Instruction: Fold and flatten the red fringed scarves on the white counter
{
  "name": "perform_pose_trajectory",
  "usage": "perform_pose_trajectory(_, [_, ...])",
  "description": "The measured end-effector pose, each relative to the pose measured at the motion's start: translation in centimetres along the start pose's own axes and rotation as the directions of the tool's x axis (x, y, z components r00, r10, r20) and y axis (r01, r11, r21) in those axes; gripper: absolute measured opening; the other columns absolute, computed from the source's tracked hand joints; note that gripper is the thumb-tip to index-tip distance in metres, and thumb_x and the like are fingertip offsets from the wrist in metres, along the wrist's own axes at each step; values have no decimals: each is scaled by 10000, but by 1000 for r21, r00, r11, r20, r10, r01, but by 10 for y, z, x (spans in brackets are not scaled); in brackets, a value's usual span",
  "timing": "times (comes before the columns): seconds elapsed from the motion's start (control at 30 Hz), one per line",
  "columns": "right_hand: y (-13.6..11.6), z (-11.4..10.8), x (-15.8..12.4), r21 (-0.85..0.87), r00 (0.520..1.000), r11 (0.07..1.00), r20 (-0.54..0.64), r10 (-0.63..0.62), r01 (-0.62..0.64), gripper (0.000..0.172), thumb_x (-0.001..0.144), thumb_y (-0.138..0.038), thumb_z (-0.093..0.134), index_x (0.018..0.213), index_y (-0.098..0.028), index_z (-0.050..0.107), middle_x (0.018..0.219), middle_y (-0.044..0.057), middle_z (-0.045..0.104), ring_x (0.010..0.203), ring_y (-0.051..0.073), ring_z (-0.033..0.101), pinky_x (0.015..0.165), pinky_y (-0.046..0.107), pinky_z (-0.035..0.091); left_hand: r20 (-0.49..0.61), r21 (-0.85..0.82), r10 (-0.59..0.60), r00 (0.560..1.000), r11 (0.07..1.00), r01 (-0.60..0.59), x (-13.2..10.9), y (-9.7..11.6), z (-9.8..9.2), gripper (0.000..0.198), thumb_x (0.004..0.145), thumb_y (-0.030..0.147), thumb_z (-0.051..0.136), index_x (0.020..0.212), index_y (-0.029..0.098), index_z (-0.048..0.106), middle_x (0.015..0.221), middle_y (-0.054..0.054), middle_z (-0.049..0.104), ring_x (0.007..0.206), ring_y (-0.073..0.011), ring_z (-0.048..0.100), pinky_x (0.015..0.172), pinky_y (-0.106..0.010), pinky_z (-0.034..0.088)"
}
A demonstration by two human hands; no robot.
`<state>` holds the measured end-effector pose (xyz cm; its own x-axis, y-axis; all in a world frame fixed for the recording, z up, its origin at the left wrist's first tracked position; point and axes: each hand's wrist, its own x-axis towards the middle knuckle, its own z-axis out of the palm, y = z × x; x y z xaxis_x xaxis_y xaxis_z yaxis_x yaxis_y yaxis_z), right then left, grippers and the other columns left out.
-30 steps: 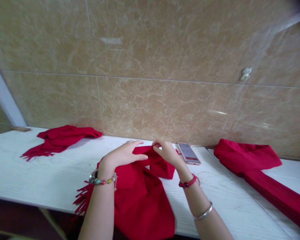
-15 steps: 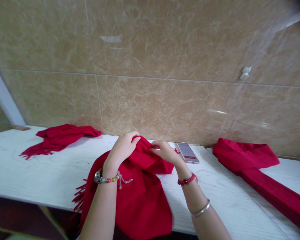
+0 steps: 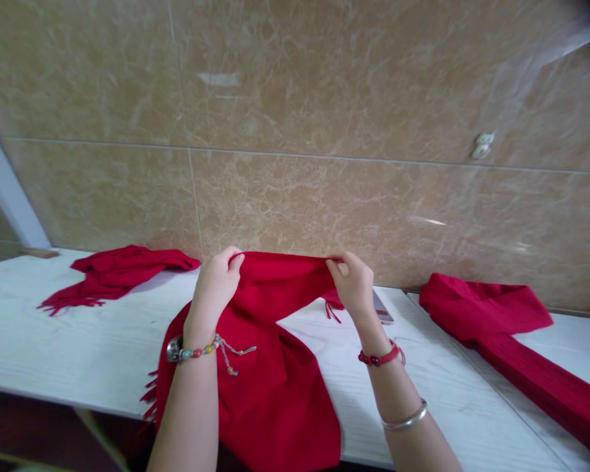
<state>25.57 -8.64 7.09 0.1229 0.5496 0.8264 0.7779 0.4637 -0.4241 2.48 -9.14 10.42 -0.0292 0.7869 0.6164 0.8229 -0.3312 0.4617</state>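
Note:
A red fringed scarf [image 3: 275,373] lies in front of me and hangs over the near table edge. My left hand [image 3: 217,282] pinches its upper edge between thumb and fingers. At the other end of that edge, my right hand [image 3: 353,278] grips the cloth the same way. Between the two hands the edge is stretched straight and raised off the table. Some red fringe shows beneath my right hand, and more hangs at the scarf's left side. A phone [image 3: 383,308] lies partly hidden behind my right hand.
The white table [image 3: 44,341] runs along a tan tiled wall [image 3: 295,118]. One more red scarf [image 3: 122,272] lies folded at the left, another red scarf [image 3: 486,305] at the right. A small white figure [image 3: 482,145] is fixed to the wall.
My hands have moved apart, the left one leftward and the right one rightward. The bunched cloth between them is now drawn out straight and higher. My right hand covers much of the phone.

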Motion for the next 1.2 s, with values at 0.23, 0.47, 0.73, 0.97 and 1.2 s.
perform_pose_trajectory(0.23, [8,5,-2,0,958,996,275,-81,84,108,773,-159,503,702,-180,581,687,35,635,654,157,576,626,265,419,48,80,21,999,996,-25,6,-17,11,223,820,233,398,827,172,612,864,-86,666,826,-222,593,727,-287,405])
perform_pose_trajectory(0.47, [-12,-7,-4,-33,970,985,-173,-170,167,139,833,-206,418,779,-204,546,747,40,600,748,169,550,694,283,412,64,-81,76,995,994,-70,4,-10,6,217,830,247,398,812,182,604,842,-51,667,784,-189,598,695,-261,413])
perform_pose_trajectory(0.73, [9,1,1,-111,998,994,63,-2,9,131,787,-165,449,697,-185,542,717,48,613,685,161,554,641,261,408,78,-29,103,992,994,-101,4,-14,11,182,810,208,430,796,170,607,844,-67,663,799,-201,595,735,-284,412])
perform_pose_trajectory(0.97, [-8,-9,1,-141,916,989,401,27,32,158,771,-126,502,854,-172,629,788,54,667,750,159,605,686,245,427,100,-89,128,987,989,-119,4,-8,21,190,810,200,424,805,167,611,857,-64,664,816,-193,595,750,-281,419])
perform_pose_trajectory(1.2, [-11,6,-10,-89,791,986,609,-56,138,271,752,-208,590,1017,-157,621,1024,114,620,944,201,575,820,318,431,176,-66,139,974,989,-130,1,0,23,204,812,219,410,808,172,608,825,-61,663,790,-199,599,721,-289,428])
